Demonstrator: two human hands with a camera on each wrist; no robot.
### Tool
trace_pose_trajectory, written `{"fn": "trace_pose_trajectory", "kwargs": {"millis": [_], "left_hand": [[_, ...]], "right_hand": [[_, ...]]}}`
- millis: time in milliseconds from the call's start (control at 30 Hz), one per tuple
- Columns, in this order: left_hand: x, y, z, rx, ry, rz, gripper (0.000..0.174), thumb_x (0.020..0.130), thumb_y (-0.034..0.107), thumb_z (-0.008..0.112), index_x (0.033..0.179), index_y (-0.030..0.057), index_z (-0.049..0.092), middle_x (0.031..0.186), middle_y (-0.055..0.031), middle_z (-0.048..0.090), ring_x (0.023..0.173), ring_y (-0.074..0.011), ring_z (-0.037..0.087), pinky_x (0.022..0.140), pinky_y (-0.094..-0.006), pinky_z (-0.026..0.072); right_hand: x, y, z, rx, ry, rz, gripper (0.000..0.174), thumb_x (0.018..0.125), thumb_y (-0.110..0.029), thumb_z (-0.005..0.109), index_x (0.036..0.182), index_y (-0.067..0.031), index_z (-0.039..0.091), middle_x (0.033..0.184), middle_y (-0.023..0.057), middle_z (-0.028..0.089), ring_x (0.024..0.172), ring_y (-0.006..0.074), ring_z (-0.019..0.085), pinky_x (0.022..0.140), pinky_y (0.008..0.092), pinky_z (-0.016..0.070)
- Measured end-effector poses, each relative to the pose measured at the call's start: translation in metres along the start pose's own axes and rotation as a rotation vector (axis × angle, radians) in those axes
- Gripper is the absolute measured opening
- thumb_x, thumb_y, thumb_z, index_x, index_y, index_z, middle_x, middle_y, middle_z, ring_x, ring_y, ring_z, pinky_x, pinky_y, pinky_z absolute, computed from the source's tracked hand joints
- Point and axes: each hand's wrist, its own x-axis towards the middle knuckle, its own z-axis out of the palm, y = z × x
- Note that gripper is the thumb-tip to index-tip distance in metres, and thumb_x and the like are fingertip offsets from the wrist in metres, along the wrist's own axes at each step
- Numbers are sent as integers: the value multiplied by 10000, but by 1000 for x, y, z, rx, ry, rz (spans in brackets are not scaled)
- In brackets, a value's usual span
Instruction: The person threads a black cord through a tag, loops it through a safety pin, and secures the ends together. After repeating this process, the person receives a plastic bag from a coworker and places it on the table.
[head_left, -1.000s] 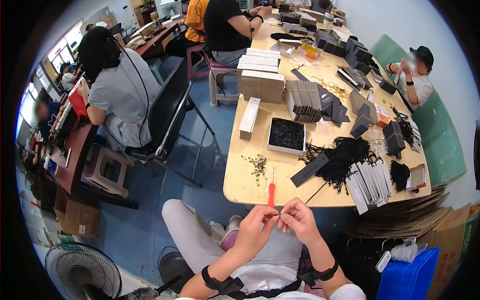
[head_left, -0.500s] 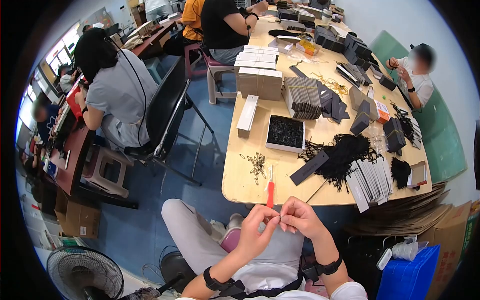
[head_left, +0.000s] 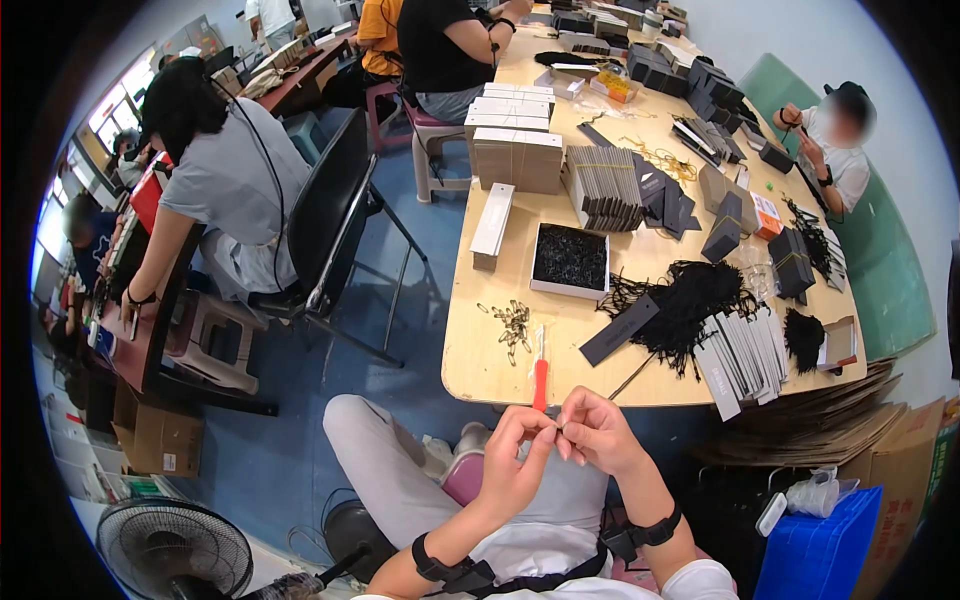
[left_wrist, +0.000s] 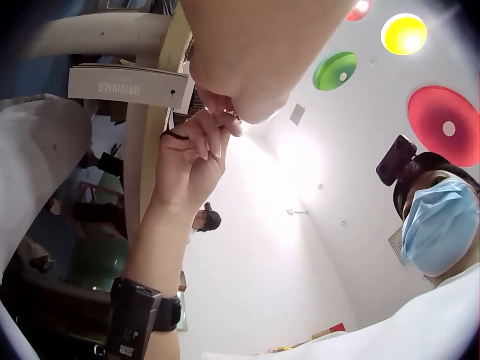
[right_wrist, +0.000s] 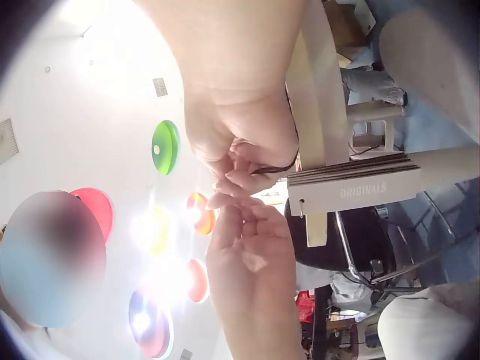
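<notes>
L hand (head_left: 512, 460) and R hand (head_left: 602, 436) meet tip to tip over the lap, just off the near edge of the wooden table (head_left: 470, 365). L thumb + forefinger pinched narrow, R thumb + forefinger likewise, both on a bit of thin black cord (right_wrist: 274, 170); the tiny part betw. the tips is mostly hidden, so can't tell its shape. Cord shows as a short curve coming out of the R fingers, seen in both wrist views. In head view a thin dark line slants from the table edge down twd R fingers; can't tell if it's the same cord.

Just beyond the fingertips, slightly L: red-handled tool (head_left: 540, 384), thin shaft pointing away. Further out & L of that: loose small metal pins (head_left: 514, 328). Past those, straight out from the fingers: white open box (head_left: 568, 289) w/ small black pcs (head_left: 570, 255) inside. Out to R of the fingers: tangled black cord pile (head_left: 700, 300), dark grey tag (head_left: 618, 332) lying at its near L side, and a fanned row of pale tags (head_left: 722, 378) nearer the edge; "ORIGINALS" readable on the end tag in wrist views. Well beyond, a bit L: banded tag stacks (head_left: 517, 162). Far R & below: blue bin (head_left: 815, 550).
</notes>
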Motion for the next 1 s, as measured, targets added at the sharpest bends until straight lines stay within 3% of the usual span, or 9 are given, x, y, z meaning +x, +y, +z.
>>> {"fn": "trace_pose_trajectory", "kwargs": {"millis": [567,767,833,1000], "left_hand": [[-1,-8,0,58,92,80,83,832,-6,615,909,-24,589,914,-105,563,772,-157,585,678,-253,478],[6,-6,-2,149,154,37,87,873,55,589,864,-21,547,875,-103,548,752,-177,564,691,-272,467],[9,-6,-2,152,177,49,109,888,78,581,871,-19,535,864,-96,539,767,-176,558,702,-276,463],[10,-7,-1,110,192,-18,124,893,91,583,877,-20,529,867,-92,535,769,-163,555,703,-266,461]], "right_hand": [[2,5,10,158,76,17,142,905,-124,584,986,-80,476,691,34,576,518,72,491,454,182,363],[3,-12,16,-218,138,-24,188,863,-61,623,1017,-55,516,701,26,595,537,58,506,466,178,378],[4,-15,13,-457,205,-50,132,866,-57,618,970,-27,542,734,50,630,563,62,535,492,186,415],[3,-15,8,-469,225,-140,87,893,-57,577,929,5,529,752,93,652,594,93,584,519,198,458]]}}
